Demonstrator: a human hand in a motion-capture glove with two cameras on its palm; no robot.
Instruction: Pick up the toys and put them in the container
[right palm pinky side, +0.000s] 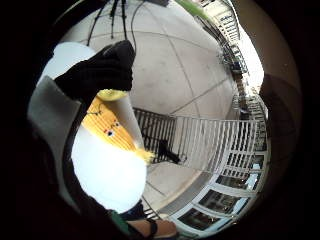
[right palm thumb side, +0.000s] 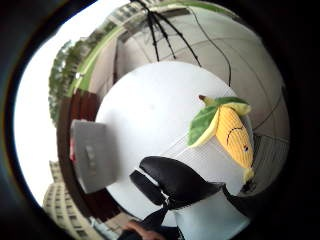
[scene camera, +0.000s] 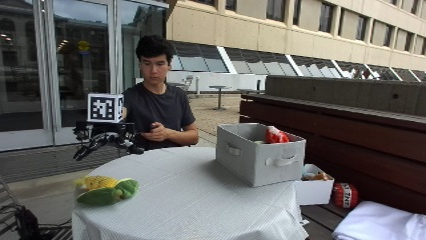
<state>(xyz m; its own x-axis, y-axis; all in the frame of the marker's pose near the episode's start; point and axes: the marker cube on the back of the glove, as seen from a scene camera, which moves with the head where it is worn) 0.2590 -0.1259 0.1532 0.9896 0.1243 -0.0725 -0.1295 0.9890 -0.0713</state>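
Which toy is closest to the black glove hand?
The corn toy at the table's edge, below the gloved hand. The red toy sits far off inside the grey container.

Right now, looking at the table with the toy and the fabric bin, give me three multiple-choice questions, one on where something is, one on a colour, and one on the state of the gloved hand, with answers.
1. Where does the corn toy lie?
A. Inside the grey container
B. On the table near its edge, apart from the container
C. On the bench

2. What colour is the container?
A. Grey
B. Blue
C. Brown

3. What is the gloved right hand doing?
A. Gripping the corn toy
B. Resting inside the container
C. Raised above the table, holding nothing

Answers:
1 B, the toy sits on the white cloth at the table's near left edge, far from the container.
2 A, its fabric sides are light grey.
3 C, the outside view shows it in the air above the toy with nothing in its fingers.
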